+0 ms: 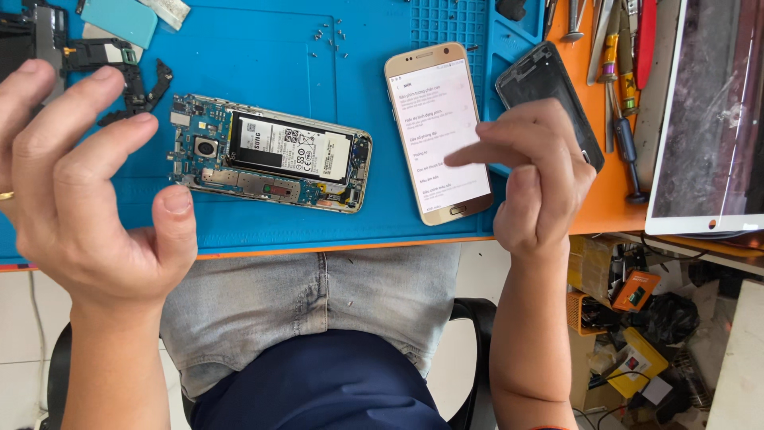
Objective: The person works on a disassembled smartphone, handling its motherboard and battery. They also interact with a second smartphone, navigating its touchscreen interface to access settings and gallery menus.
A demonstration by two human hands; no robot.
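My left hand (83, 187) hovers open at the left above the blue work mat (263, 48), fingers spread, holding nothing; a ring shows on one finger. My right hand (533, 179) is loosely curled, its forefinger pointing at the lit screen of a gold phone (436, 119) lying on the mat. Whether the fingertip touches the screen I cannot tell. Between the hands lies an opened phone (270, 153) with its circuit board, camera and black-and-white battery exposed.
A black phone back cover (541, 80) lies right of the gold phone. Screwdrivers and tweezers (617, 64) sit on the orange bench. A white-framed tablet (712, 119) is at the far right. Small screws (330, 36) and black parts (131, 76) dot the mat. Boxes clutter the floor.
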